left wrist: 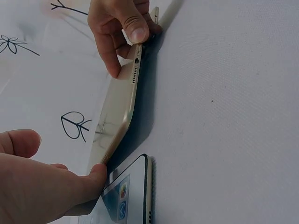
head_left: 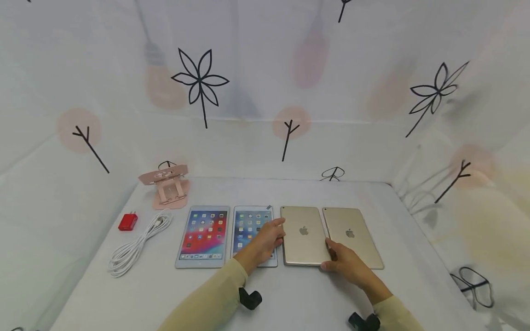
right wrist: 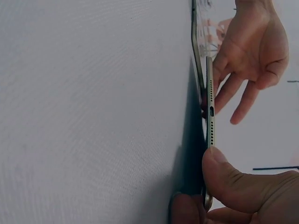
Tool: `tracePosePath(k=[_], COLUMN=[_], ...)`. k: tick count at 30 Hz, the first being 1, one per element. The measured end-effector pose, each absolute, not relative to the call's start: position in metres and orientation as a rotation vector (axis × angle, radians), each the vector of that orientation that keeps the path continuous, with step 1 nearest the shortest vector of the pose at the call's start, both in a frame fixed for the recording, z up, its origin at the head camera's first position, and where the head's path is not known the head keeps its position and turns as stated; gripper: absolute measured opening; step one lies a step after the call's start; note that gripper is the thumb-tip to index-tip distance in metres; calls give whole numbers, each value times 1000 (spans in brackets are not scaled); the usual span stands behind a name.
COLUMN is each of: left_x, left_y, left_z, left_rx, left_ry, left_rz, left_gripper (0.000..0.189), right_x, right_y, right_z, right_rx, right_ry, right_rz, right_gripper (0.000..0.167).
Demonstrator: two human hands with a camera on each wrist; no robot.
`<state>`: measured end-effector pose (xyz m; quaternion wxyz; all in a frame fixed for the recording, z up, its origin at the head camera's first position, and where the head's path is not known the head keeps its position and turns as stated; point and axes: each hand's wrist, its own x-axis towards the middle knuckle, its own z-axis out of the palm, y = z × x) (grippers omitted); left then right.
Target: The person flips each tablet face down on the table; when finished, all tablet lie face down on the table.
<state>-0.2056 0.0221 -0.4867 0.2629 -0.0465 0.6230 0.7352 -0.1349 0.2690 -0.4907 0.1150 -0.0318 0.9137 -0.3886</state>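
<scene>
A gold tablet [head_left: 303, 246] lies back side up between the two hands, its logo showing. At its lower right corner, the right hand [head_left: 347, 263] pinches it, the thumb [right wrist: 224, 170] on the back and fingers underneath. Against its left edge the left hand [head_left: 264, 241] rests its fingertips, the other fingers loosely extended. In the left wrist view a shadow lies under the tablet's near edge [left wrist: 134, 79], which is raised off the table. Just right of it is a second gold tablet [head_left: 357, 230], also face down. Below the left hand, a white tablet [head_left: 244, 230] shows its lit screen.
Another white tablet [head_left: 202, 234] with a lit screen lies further left. Beyond it are a coiled white cable [head_left: 128, 253], a red charger plug [head_left: 128, 221] and a pink folding stand [head_left: 169, 186]. A patterned white cloth [head_left: 248, 151] hangs around the white table [head_left: 298, 299].
</scene>
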Motion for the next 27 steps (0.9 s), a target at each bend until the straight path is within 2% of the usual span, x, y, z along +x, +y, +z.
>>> tracePosePath(k=[13, 27], left_x=[-201, -199], left_y=[24, 21], left_z=[-485, -489], left_rx=[-78, -53], left_ry=[1710, 1653], left_rz=[1980, 2009], left_gripper=[61, 58], right_x=[-133, -135], right_y=[262, 262], right_z=[-489, -486], right_rx=[-18, -86], right_ry=[2752, 2749], right_rz=[-949, -867], right_gripper=[85, 76])
